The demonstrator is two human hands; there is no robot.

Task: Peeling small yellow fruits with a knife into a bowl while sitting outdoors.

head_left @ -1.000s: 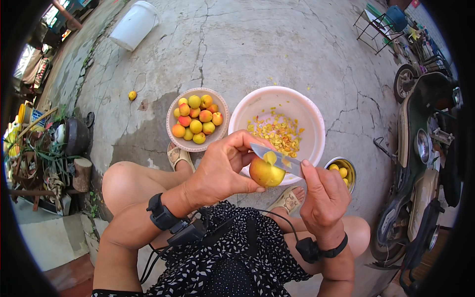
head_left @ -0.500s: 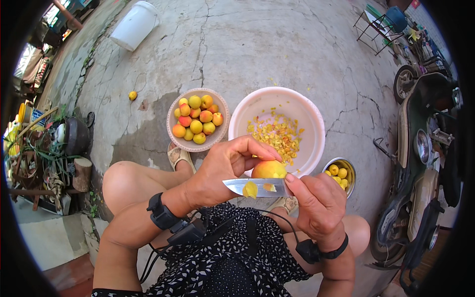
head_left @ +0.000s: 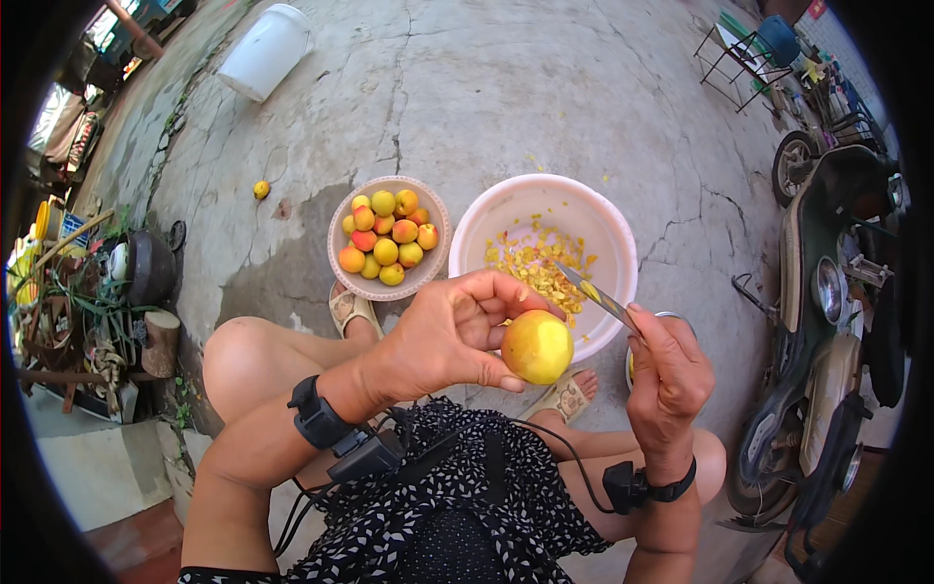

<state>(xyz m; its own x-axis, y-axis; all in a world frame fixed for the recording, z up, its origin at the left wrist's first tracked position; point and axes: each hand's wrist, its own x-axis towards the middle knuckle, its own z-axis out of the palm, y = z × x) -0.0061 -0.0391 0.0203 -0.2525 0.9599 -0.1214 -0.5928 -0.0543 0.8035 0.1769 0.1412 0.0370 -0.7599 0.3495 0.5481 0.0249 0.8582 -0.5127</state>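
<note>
Seated person, head view looking down over a black dotted dress (head_left: 457, 506) and bare knees. Black wrist straps with cables on both forearms.

Left hand (head_left: 452, 336) curled around a yellow fruit (head_left: 537, 346), thumb under it, fingers wrapped over the top; fruit sits just above the lap, in front of the white bowl's near edge. Fruit skin looks whole on the side facing the camera.

Right hand (head_left: 666, 375) closed on the handle of a small knife (head_left: 595, 293), fingers pressed together around it. Blade points up-left, tip over the white bowl, a scrap of yellow on the blade. Blade is just beside the fruit, not touching it as far as can be seen.

Sandalled feet (head_left: 350, 310) on the concrete floor (head_left: 545, 107) just below the bowls.

White bowl (head_left: 506, 209) on the floor ahead of the right knee, holding small yellow cut pieces (head_left: 533, 261). Just left of it, touching or nearly so, a pinkish bowl (head_left: 341, 209) full of whole yellow and orange fruits (head_left: 387, 241).

Partly hidden behind the right hand, a small round container, contents unclear.

Farther out: one loose fruit (head_left: 261, 189) on the floor left, well apart from the bowls. White bucket (head_left: 265, 51) lying at top left. Parked scooter (head_left: 827, 321) along the right edge. Folding chair frame (head_left: 744, 49) top right. Plants and clutter (head_left: 102, 292) far left.
</note>
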